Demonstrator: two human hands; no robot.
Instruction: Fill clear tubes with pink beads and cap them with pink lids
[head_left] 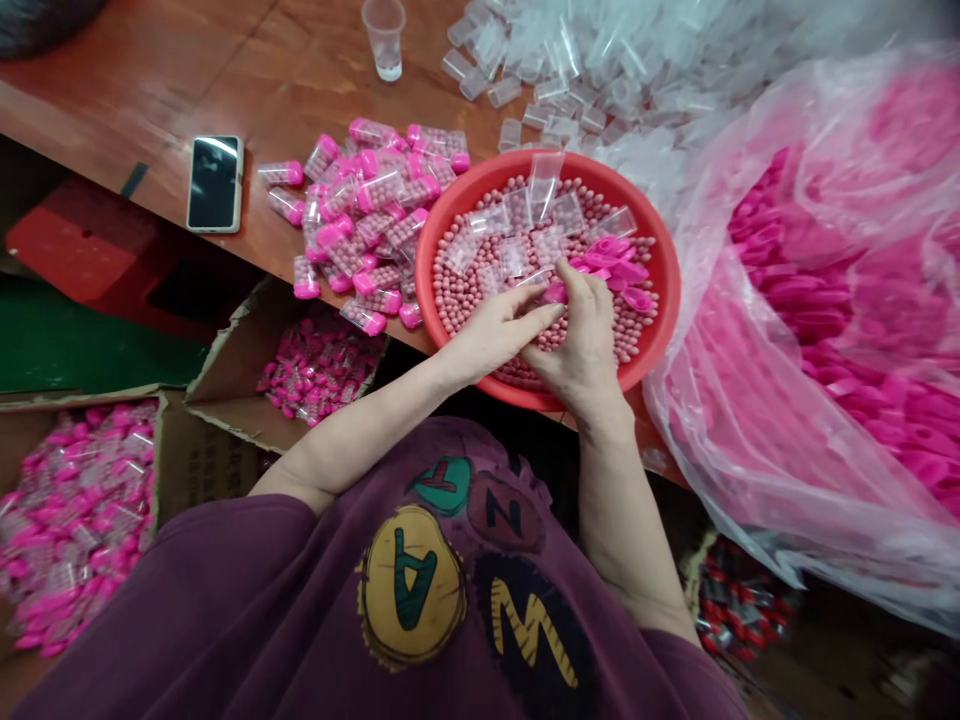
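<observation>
A red plastic basin sits at the table's near edge, filled with small pink beads, several clear little boxes and pink caps. Both my hands meet over the beads. My left hand lies with fingers pressed together, its tips at a clear box. My right hand is closed in a pinch on a pink cap, touching the left fingertips.
A pile of filled, pink-capped boxes lies left of the basin. A phone and a clear cup stand farther left. Empty clear boxes heap behind; a plastic bag of pink caps is at right. Cardboard cartons of finished boxes sit below.
</observation>
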